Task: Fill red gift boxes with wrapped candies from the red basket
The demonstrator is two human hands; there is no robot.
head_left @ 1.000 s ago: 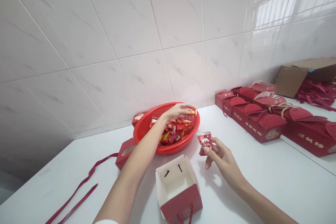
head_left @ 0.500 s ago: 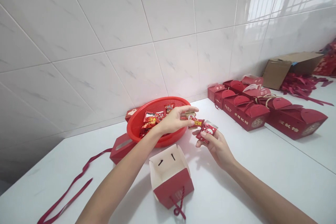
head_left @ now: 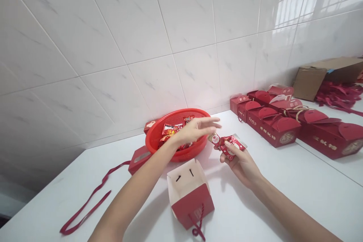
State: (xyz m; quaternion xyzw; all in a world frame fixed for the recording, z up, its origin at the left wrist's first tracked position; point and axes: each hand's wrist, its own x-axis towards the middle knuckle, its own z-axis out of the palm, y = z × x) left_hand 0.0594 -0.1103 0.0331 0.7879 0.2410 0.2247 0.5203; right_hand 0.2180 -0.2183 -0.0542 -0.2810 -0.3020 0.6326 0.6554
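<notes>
Over the right rim of a red plastic basket [head_left: 181, 155], my left hand [head_left: 195, 130] is stretched out with its fingers apart, just above a wrapped candy [head_left: 215, 140] that has a round label. My right hand [head_left: 238, 162] grips that candy together with red-and-white candy packets [head_left: 234, 146], pinching them under the thumb. Several red and gold packets [head_left: 170, 129] lie in the basket, partly hidden by my left hand. Below my hands stands an open red box [head_left: 193, 202] with a cream inside, two dark slots and a twisted red cord on its front.
Several closed red gift boxes [head_left: 273, 126] line the table at right, near a cardboard carton [head_left: 309, 81] spilling dark red ribbons [head_left: 337, 96]. A red box [head_left: 138, 160] lies left of the basket, and a loose ribbon [head_left: 93, 196] trails at left. The tiled wall [head_left: 153, 83] borders the back.
My left hand's fingers have opened away from the labelled candy, which now sits with the packets in my right hand. The whole view has shifted slightly.
</notes>
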